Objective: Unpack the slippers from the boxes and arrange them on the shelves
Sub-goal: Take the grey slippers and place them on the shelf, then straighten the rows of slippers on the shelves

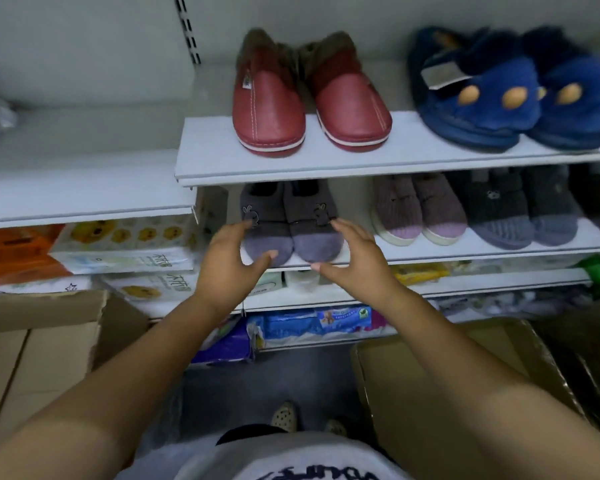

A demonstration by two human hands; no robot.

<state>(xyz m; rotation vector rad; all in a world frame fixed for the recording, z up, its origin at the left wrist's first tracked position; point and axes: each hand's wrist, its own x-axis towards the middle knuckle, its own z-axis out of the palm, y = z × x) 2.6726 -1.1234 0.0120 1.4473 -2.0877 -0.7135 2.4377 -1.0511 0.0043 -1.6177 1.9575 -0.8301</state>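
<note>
Grey-and-purple felt slippers (290, 233) sit on the white lower shelf (465, 253) between left hand (227, 261) and right hand (355, 252), each grip apart; several pairs (312, 109) look shelved, brown cardboard boxes (430, 393) likely hold more

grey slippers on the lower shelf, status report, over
Left hand, right hand open, flanking grey slippers. Pair side by side on lower shelf, toes outward. Mauve pair clear to the right.
</note>
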